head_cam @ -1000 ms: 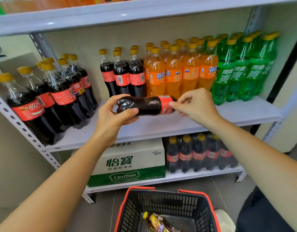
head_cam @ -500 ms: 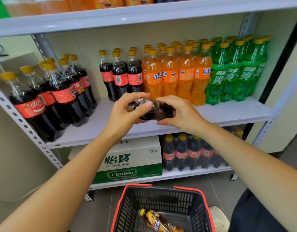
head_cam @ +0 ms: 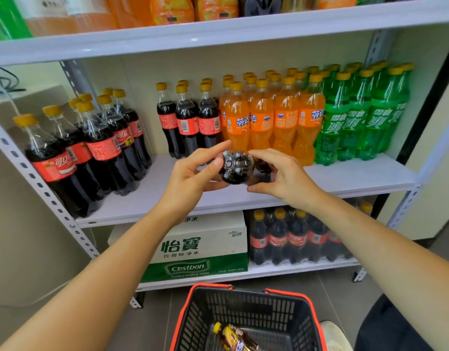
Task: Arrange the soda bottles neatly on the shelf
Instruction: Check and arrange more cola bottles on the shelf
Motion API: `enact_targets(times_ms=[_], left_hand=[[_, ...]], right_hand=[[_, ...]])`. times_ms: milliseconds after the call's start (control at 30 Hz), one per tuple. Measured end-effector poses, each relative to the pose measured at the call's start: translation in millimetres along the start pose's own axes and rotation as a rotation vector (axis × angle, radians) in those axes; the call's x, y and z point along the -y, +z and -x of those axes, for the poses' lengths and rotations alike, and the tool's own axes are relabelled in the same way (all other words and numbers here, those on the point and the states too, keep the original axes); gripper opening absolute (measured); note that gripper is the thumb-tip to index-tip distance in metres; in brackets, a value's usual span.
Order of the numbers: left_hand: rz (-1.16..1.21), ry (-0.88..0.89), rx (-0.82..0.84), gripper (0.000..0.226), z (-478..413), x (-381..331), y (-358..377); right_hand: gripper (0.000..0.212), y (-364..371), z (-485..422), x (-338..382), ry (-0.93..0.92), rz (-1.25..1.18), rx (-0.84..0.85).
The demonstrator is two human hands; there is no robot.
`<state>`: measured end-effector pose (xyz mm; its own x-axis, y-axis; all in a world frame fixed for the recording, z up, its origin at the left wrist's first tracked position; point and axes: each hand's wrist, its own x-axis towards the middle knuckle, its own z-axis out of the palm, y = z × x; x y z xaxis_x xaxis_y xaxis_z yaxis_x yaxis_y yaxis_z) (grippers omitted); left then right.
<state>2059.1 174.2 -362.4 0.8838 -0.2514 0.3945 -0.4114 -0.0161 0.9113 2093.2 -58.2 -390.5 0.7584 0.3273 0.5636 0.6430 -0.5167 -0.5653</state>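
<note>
We are gripping the cola bottle (head_cam: pixel 234 168) with both hands, left hand (head_cam: pixel 190 178) pinching its base, right hand (head_cam: pixel 288 179) curling round its body. It is lying sideways just in front of the standing cola row (head_cam: pixel 187 122), likely so we can add it there.

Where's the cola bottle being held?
Head view, centre: the cola bottle is gripped by left hand and right hand over the middle shelf, before orange bottles.

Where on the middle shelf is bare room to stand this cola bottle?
Bare shelf lies between the left cola group and the back cola trio, and along the front edge before the orange bottles and green bottles. The back right is packed.
</note>
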Motion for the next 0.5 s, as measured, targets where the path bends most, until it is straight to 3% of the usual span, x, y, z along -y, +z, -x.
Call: enact_targets(times_ms=[200, 400, 500], left_hand=[[-0.093, 0.162, -0.007, 0.046, 6, -2, 9], [-0.244, 0.377, -0.166, 0.036, 9, -6, 13], [-0.242, 0.4, -0.245, 0.036, 9, -5, 14]], right_hand=[[0.072, 0, -1, 0, 0.018, -0.047, -0.011], [0.071, 1, -5, 7, 0.036, -0.118, -0.036], [0.07, 2, -7, 10, 0.045, -0.188, -0.042]])
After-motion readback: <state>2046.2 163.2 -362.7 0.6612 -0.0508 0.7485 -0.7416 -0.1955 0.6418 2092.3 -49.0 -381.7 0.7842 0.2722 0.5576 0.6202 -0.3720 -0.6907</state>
